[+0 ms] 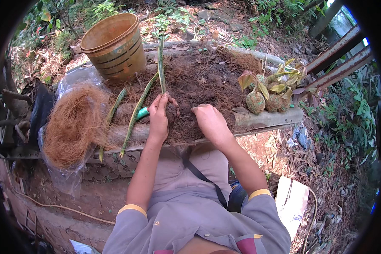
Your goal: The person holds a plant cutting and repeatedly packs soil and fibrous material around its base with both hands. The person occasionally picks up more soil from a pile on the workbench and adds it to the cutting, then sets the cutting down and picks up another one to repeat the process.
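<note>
My left hand (158, 119) grips the base of an upright snake plant leaf (161, 65), green with pale yellow edges. Brownish roots or soil show beside its fingers. My right hand (211, 122) rests with curled fingertips against the dark soil mixed with fibre (198, 82); whether it pinches anything is hidden. Just left of my left hand lies a spool of green thread (143, 113), partly covered by a long snake plant leaf (139, 109). Another snake plant leaf (116, 104) slants farther left, partly hidden by fibre.
Brown coconut fibre (73, 127) sits on clear plastic at the left. A dirty plastic bucket (120, 52) stands behind it. Several thread-wrapped plant balls (255, 102) sit at the table's right end, near rusty metal bars (339, 68). The table's front edge (266, 117) runs before my lap.
</note>
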Demonstrator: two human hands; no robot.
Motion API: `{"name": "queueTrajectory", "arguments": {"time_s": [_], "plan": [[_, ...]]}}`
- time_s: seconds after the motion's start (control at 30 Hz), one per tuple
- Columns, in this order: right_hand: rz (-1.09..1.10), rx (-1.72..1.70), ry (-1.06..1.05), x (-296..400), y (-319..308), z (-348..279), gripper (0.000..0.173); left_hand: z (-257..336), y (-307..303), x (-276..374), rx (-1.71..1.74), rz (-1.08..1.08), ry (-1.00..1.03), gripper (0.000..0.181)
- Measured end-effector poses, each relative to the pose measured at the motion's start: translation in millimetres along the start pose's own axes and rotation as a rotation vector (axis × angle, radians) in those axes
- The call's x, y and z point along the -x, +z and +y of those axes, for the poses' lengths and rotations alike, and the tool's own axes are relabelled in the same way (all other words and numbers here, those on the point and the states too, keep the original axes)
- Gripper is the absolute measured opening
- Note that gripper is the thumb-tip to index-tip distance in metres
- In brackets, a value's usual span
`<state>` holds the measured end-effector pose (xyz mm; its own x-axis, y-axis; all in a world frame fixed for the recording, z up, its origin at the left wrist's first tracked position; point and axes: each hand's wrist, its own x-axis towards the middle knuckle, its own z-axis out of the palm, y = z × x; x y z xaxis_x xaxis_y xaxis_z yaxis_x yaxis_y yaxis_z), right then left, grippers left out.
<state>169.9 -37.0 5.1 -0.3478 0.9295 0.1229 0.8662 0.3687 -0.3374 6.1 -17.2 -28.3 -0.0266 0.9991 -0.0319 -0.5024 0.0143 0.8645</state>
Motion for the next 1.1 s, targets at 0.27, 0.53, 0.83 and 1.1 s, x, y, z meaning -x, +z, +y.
{"name": "queueTrajectory", "arguments": {"time_s": [0.27, 0.53, 0.83, 1.1], "plan": [[0.034, -0.281, 0.051, -8.5, -5.0, 10.4, 0.028, 4.1, -1.4, 0.9, 0.039, 0.014, -0.040, 0.020], [0.199, -0.122, 0.054, -7.0, -3.2, 26.5, 0.021, 8.6, -1.1, 3.1, 0.071, -0.017, -0.053, 0.022], [-0.017, 0.233, 0.051, -0.3, -10.8, 13.6, 0.027, 7.0, -0.4, 3.1, 0.084, 0.002, -0.054, 0.022], [0.232, 0.284, -0.052, -10.3, -13.9, 16.1, 0.009, 6.9, -1.4, 2.7, 0.074, -0.005, -0.069, 0.021]]}}
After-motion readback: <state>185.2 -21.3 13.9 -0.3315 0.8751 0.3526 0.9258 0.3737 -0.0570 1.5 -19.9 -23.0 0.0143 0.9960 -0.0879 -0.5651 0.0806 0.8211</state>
